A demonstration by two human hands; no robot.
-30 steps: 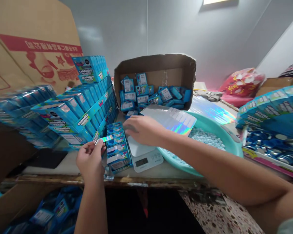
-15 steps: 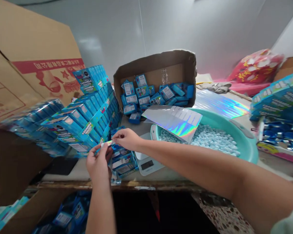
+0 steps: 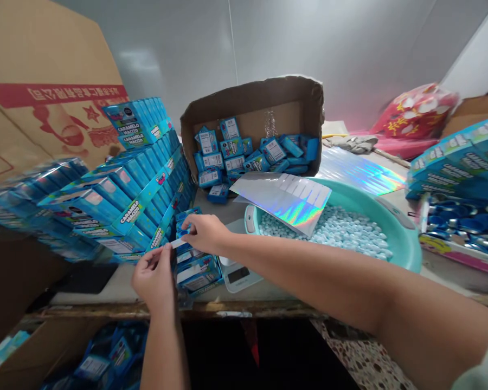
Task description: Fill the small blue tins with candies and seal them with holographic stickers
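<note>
Between my two hands a small white strip point(image 3: 179, 244) is stretched at a slant. My left hand point(image 3: 153, 273) pinches its left end, and my right hand point(image 3: 205, 233) pinches its right end. Just under and beside the fingers, blue candy boxes point(image 3: 199, 275) stand in a tray at the table's front; some carry white strips on top. A white scale point(image 3: 244, 279) lies right of them, partly covered by my right forearm. Stacked trays of blue boxes point(image 3: 124, 203) rise to the left of my hands.
A carton point(image 3: 248, 108) of loose blue boxes lies behind. At right, silvery sheets point(image 3: 284, 197) rest on a teal basin point(image 3: 412, 252) of pale candies. Farther right is a tray of blue wrapped pieces point(image 3: 467, 225). A large carton point(image 3: 49, 49) stands left.
The strip, small and tilted before, now shows as a longer white band between my fingers. The view has shifted slightly, and both hands sit a little farther left in it.
</note>
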